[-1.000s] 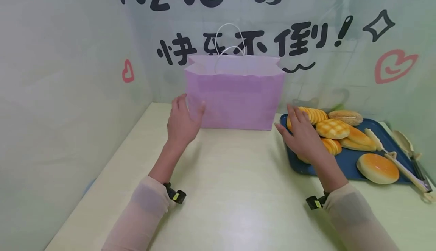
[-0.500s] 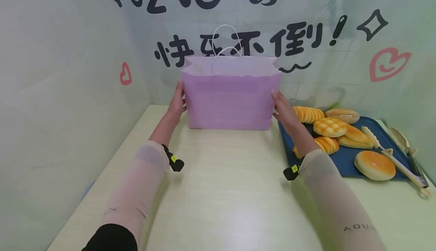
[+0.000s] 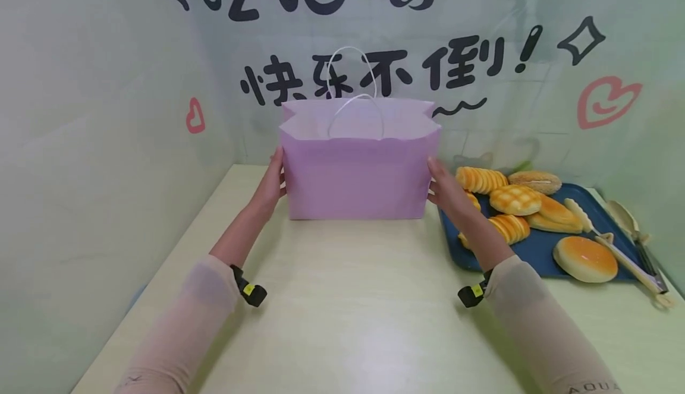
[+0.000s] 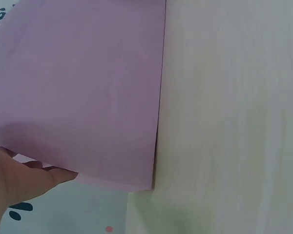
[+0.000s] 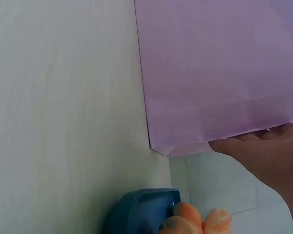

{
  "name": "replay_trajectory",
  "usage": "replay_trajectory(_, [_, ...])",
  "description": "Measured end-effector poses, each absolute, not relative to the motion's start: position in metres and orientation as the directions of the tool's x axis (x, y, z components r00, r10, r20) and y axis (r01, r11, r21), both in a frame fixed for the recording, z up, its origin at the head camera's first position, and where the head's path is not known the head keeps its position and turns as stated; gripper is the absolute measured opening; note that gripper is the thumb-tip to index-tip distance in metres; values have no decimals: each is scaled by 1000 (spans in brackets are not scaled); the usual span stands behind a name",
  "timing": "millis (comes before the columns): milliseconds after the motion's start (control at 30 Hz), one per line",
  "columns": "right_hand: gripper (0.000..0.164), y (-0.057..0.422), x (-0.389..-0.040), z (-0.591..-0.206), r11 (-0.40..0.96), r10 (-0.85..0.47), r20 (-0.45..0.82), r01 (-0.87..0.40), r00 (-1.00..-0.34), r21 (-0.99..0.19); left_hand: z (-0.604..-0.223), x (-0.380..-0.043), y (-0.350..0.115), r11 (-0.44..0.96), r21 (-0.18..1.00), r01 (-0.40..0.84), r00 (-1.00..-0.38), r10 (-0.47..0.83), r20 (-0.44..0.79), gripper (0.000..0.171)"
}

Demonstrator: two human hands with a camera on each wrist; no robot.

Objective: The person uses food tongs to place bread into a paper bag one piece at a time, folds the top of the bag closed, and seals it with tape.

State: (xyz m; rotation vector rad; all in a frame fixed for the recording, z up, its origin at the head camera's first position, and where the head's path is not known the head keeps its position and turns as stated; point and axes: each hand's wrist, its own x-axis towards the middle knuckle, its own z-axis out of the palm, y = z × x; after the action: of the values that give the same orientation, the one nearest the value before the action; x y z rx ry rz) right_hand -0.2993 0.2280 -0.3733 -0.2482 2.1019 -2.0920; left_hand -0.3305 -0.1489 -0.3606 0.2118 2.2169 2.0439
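A lilac paper bag point(image 3: 358, 177) with white handles stands upright on the table, its top gaping toward the head camera. Against its left side lies my left hand point(image 3: 267, 189), fingers extended along the paper. My right hand point(image 3: 449, 191) presses the opposite side in the same way, so the bag is held between both hands. In the left wrist view the bag's bottom edge runs along the table, with the left fingers point(image 4: 53, 178) at the side fold. The right fingers point(image 5: 232, 146) touch the other side fold in the right wrist view.
To the right, a blue tray point(image 3: 460, 257) bears several breads, among them a round bun point(image 3: 585, 259). Tongs point(image 3: 631, 263) lie across its right edge. The tray sits close beside my right forearm. A wall with black lettering point(image 3: 471, 64) rises behind the bag.
Both hands have reached forward to the bag's sides from in front of it. In the last half second the bag has come nearer to me, between the hands.
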Motion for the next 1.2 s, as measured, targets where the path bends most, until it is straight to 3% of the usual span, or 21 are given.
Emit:
replay_trajectory(200, [73,234,-262,-380,37,-304,68,-82,-950,-996,-360,-288,-157,88,994,61,-971,234,39,80])
replay_trajectory(667, [54,249,-194,-380,40,-395,76,-100,-916,-994,-351,-206,-158,145,983,109,-965,254,70,72])
replay_trajectory(833, [57,256,-187,-377,40,-447,97,-129,-889,-991,-342,-196,-155,181,973,145,-971,213,106,73])
replay_trajectory(1000, [57,279,-188,-360,58,-465,134,-181,-875,-982,-329,-203,-158,273,927,256,-967,92,240,69])
replay_trajectory(1100, [55,303,-184,-347,184,-388,178,-266,-904,-946,-315,-214,-165,336,879,338,-936,22,352,65])
replay_trajectory(1200, [50,329,-178,-338,410,-277,222,-324,-935,-853,-298,-227,-171,387,819,423,-894,33,447,60])
